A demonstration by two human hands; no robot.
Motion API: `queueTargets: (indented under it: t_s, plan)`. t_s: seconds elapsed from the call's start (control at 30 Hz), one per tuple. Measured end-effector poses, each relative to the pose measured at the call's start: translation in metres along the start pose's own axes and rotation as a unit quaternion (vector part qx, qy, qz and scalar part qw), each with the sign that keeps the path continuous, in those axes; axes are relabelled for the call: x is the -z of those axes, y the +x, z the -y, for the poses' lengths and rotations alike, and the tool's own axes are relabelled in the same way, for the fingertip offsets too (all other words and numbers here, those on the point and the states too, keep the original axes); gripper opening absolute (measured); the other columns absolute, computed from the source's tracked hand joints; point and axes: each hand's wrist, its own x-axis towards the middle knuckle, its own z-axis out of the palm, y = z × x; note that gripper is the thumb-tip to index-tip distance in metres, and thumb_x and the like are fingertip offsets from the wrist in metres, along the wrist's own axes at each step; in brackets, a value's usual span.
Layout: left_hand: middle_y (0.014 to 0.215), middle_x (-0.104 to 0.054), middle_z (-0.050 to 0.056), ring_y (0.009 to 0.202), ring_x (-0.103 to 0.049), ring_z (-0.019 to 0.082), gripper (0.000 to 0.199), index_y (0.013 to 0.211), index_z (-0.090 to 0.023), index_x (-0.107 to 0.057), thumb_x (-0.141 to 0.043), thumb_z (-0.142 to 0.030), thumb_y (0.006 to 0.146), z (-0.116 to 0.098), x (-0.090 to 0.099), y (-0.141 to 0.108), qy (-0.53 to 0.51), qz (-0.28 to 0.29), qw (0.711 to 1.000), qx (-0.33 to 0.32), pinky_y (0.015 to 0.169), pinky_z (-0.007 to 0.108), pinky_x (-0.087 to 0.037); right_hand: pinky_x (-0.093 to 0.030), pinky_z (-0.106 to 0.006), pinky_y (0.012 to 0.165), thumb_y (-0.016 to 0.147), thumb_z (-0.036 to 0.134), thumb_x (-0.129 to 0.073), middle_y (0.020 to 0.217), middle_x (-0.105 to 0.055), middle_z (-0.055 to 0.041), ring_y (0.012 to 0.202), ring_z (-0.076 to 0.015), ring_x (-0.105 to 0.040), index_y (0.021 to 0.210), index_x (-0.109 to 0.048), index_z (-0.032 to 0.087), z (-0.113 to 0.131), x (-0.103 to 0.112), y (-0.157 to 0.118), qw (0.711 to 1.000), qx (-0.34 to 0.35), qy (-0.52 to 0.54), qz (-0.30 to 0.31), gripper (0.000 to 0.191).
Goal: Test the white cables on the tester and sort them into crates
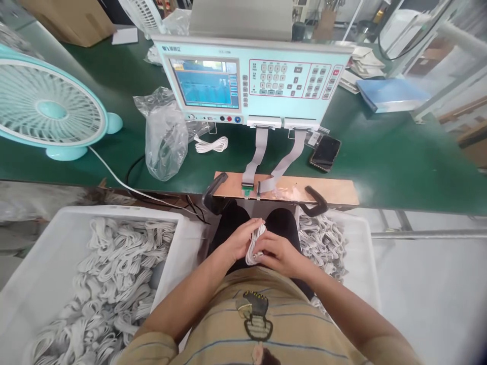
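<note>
A coiled white cable is held between my two hands, low over my lap. My left hand grips the bundle from its left side, with the thumb side along the upper end. From the right, the fingers of my right hand close on the lower part of the bundle. Beyond them, at the table's front edge, a copper-coloured board carries a small green circuit board and a connector. Two grey ribbon cables lead from there up to a light-blue tester with a lit screen.
White bins with many cable bundles stand at left and right. Black clamps hold the board. On the green table are a fan, a plastic bag, a coiled cable, a phone and a blue folder.
</note>
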Motion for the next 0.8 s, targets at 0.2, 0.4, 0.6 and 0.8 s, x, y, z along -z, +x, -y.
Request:
queueTargets:
  t_s: [0.2,0.4,0.6,0.8]
  plan:
    - [0.108,-0.052,0.007,0.100,-0.049,0.021,0.033,0.102,-0.020,-0.055,-0.054,-0.042,0.079,-0.002,0.011,-0.033,0.398,-0.142,0.852,-0.310,0.086,0.036,-0.041,-0.039,-0.022,0.053,0.087,0.038,-0.045,0.062,-0.051,0.0015,0.055,-0.0104,-0.048,0.075,-0.057,0.018,-0.022,-0.012,0.010,0.949,-0.191,0.173,-0.182,0.026]
    - [0.104,-0.054,0.009,0.103,-0.046,0.025,0.036,0.097,-0.017,-0.056,-0.067,-0.038,0.070,-0.007,0.007,-0.046,0.585,-0.134,0.646,-0.471,0.090,0.043,-0.039,-0.038,-0.022,0.050,0.081,0.043,-0.053,0.061,-0.052,0.0021,0.051,-0.0101,-0.047,0.076,-0.059,0.018,-0.032,-0.013,0.036,0.910,-0.212,0.261,-0.243,0.026]
    - [0.093,-0.058,0.007,0.094,-0.050,0.020,0.013,0.091,-0.019,-0.060,-0.054,-0.015,0.080,-0.012,0.009,-0.043,0.600,-0.085,0.645,-0.467,0.085,0.036,-0.043,-0.041,-0.023,0.055,0.072,0.041,-0.063,0.066,-0.057,0.0015,0.055,-0.0107,-0.049,0.084,-0.062,0.018,-0.036,-0.008,0.051,0.883,-0.227,0.345,-0.225,0.026]
    - [0.081,-0.057,0.002,0.073,-0.055,0.014,0.010,0.078,-0.019,-0.066,-0.062,-0.027,0.074,-0.023,0.026,-0.029,0.415,-0.084,0.846,-0.322,0.064,0.026,-0.044,-0.030,-0.021,0.044,0.074,0.042,-0.060,0.048,-0.045,0.0039,0.045,-0.0084,-0.038,0.059,-0.057,0.016,-0.050,-0.014,0.059,0.903,-0.231,0.252,-0.262,0.030]
